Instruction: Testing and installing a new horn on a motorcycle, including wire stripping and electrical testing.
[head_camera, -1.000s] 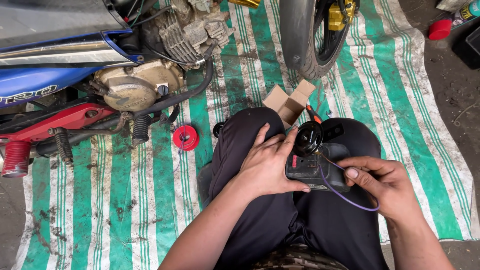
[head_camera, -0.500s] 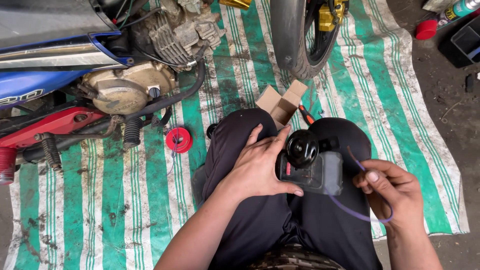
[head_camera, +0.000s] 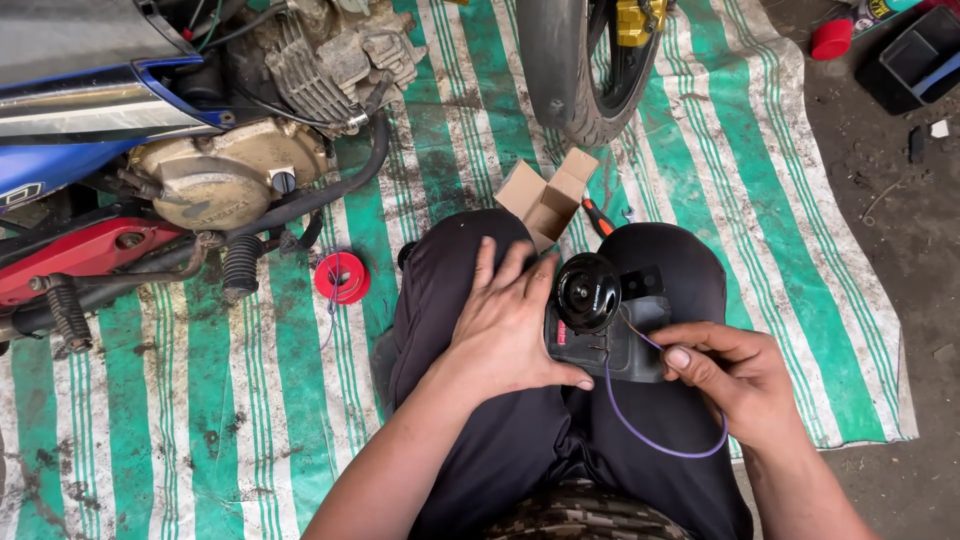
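Observation:
A round black horn (head_camera: 588, 291) rests on a dark grey plastic part (head_camera: 628, 345) lying across my lap. My left hand (head_camera: 510, 325) lies flat on my thigh, thumb pressed against the grey part's left edge, steadying it. My right hand (head_camera: 735, 375) pinches a thin purple wire (head_camera: 640, 430) between thumb and forefinger beside the part's right edge. The wire loops down over my dark trousers and runs up toward the horn.
A blue and red motorcycle with its engine (head_camera: 225, 175) exposed stands at left, its front tyre (head_camera: 570, 70) ahead. A small open cardboard box (head_camera: 548, 200), an orange-handled tool (head_camera: 598, 216) and a red spool (head_camera: 341, 277) lie on the green-striped tarp (head_camera: 780, 230). A black tray (head_camera: 915, 60) sits far right.
My right hand shifted slightly with the purple wire, the loop hanging lower. My left hand stays on the grey part. The camera view drifted a little.

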